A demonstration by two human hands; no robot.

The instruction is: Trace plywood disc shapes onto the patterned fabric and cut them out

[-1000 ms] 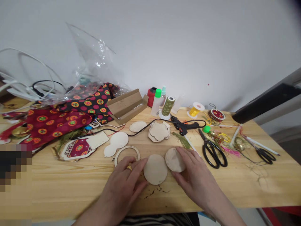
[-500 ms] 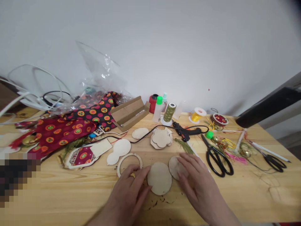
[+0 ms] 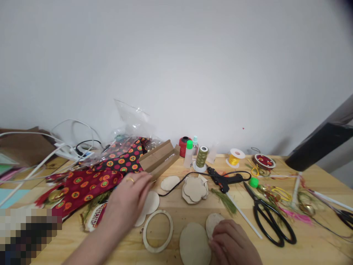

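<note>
My right hand [image 3: 234, 243] is at the lower middle, its bent fingers closed on the edge of a small round wooden disc [image 3: 214, 223]. Just left of that disc lies a larger round wooden disc [image 3: 195, 244], touched by neither hand. My left hand [image 3: 129, 200], with a gold ring on one finger, is raised over the left part of the table. Its fingers stretch toward the front of the open cardboard box [image 3: 162, 162] and appear to hold nothing; the thumb is hidden. A wooden ring [image 3: 145, 237] and a partly covered gourd-shaped wooden piece [image 3: 152, 202] lie below it.
Stacked flower-shaped wooden pieces [image 3: 194, 189] sit mid-table beside a glue gun [image 3: 226, 179]. Black-handled scissors [image 3: 273, 217] lie to the right. Behind stand a green thread spool [image 3: 202, 157] and a yellow thread spool [image 3: 234, 158]. Patterned fabric [image 3: 88, 187] covers the left side.
My left hand has left the larger disc and moved up and left toward the box. My right hand's fingers have curled at the small disc. The view has tilted upward.
</note>
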